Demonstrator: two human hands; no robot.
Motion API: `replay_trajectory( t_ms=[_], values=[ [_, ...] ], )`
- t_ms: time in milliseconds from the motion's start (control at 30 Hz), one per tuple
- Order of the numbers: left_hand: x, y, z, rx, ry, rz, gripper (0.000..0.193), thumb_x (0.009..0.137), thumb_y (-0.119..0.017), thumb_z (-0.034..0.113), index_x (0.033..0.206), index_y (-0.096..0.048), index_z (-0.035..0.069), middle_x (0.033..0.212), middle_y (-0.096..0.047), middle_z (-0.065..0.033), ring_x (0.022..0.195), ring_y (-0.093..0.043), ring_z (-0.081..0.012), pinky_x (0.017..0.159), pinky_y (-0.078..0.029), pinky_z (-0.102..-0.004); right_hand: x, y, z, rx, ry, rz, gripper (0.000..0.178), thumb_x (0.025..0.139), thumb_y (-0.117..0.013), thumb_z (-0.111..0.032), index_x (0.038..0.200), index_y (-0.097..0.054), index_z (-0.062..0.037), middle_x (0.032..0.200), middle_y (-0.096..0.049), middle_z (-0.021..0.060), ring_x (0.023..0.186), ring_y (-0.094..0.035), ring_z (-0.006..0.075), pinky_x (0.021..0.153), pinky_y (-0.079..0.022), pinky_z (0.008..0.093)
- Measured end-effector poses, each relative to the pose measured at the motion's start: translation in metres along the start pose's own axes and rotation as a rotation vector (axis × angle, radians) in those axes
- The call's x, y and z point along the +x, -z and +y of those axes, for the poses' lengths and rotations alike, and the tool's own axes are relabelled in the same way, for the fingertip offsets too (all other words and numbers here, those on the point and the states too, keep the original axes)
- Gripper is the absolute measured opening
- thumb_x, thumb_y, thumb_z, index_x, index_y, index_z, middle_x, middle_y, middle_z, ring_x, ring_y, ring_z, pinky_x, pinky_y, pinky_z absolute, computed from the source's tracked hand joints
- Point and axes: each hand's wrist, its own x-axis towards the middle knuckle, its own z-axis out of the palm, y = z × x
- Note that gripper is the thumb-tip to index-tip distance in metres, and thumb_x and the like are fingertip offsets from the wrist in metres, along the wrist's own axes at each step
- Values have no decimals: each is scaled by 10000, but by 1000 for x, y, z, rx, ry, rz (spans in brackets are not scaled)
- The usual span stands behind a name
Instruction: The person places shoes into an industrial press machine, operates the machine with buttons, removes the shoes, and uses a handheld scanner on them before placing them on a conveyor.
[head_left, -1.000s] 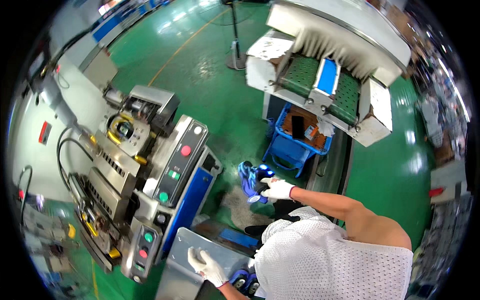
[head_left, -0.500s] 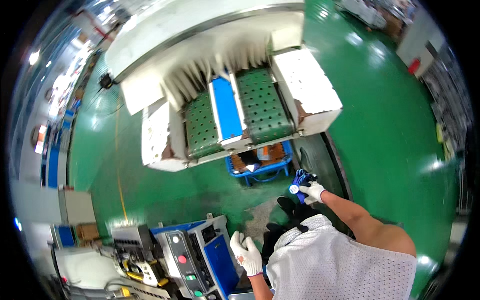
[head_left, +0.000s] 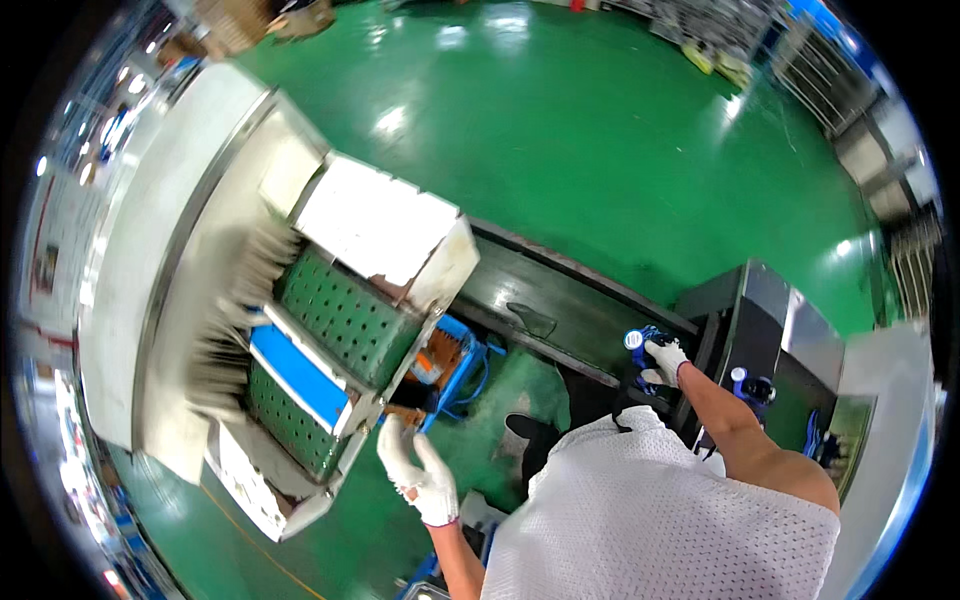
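Observation:
My right hand (head_left: pixel 667 362), in a white glove, is closed on a blue-and-black shoe (head_left: pixel 648 345) with a round white disc at one end. It is held over the dark rail track at my right. My left hand (head_left: pixel 420 480), also gloved in white, has its fingers and thumb apart and nothing in it. It hovers near the front edge of the white machine, whose perforated green belts (head_left: pixel 345 310) flank a blue strip (head_left: pixel 300 372). Another item like the shoe, with a white disc (head_left: pixel 740 375), sits on the dark machine to my right.
A blue crate (head_left: pixel 462 385) with brown contents stands under the white machine's front. The long dark metal track (head_left: pixel 540 290) runs from that machine to the dark machine (head_left: pixel 735 320) on the right. Green floor (head_left: pixel 520 130) stretches beyond.
My view has turned to the right, bringing the dark machine into sight. The shoe stays in my right hand. The control panel has left the view.

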Motion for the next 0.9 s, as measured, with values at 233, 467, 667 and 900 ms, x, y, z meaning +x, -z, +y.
replay_trajectory(
  t_ms=[233, 467, 667, 900],
  values=[
    [75, -55, 46, -81, 36, 157, 472, 1026, -522, 61, 1476, -435, -51, 1488, -484, -224, 1344, -519, -323, 1125, -432, -421, -11, 2, -31, 177, 96, 0, 600, 834, -812, -270, 1309, -538, -29, 1361, -542, 164, 1154, -620, 312, 996, -533, 423],
    [163, -98, 59, 165, 82, 305, 582, 1070, -510, 374, 1471, -464, -46, 1473, -517, -232, 1300, -549, -358, 1094, -454, -443, 5, -29, -101, 462, 22, -264, 690, 1015, -602, -478, 1548, -368, -107, 1522, -439, 177, 978, -705, 436, 701, -637, 439],
    [192, -131, 16, 170, 55, 291, 589, 1055, -505, 377, 1525, -430, 30, 1557, -426, -221, 1331, -530, -386, 1086, -504, -471, 20, -44, -148, 505, 228, -492, 501, 1011, -591, -496, 1348, -538, -128, 1179, -689, 114, 883, -738, 250, 638, -603, 373],
    [183, -145, 46, 177, 234, 330, 604, 1029, -474, 479, 1515, -471, 120, 1514, -477, -215, 1268, -591, -413, 958, -598, -560, 59, -38, -161, 221, 49, 89, 594, 945, -674, -337, 1415, -494, -22, 1334, -603, 180, 1116, -679, 329, 778, -635, 439]
  ],
)
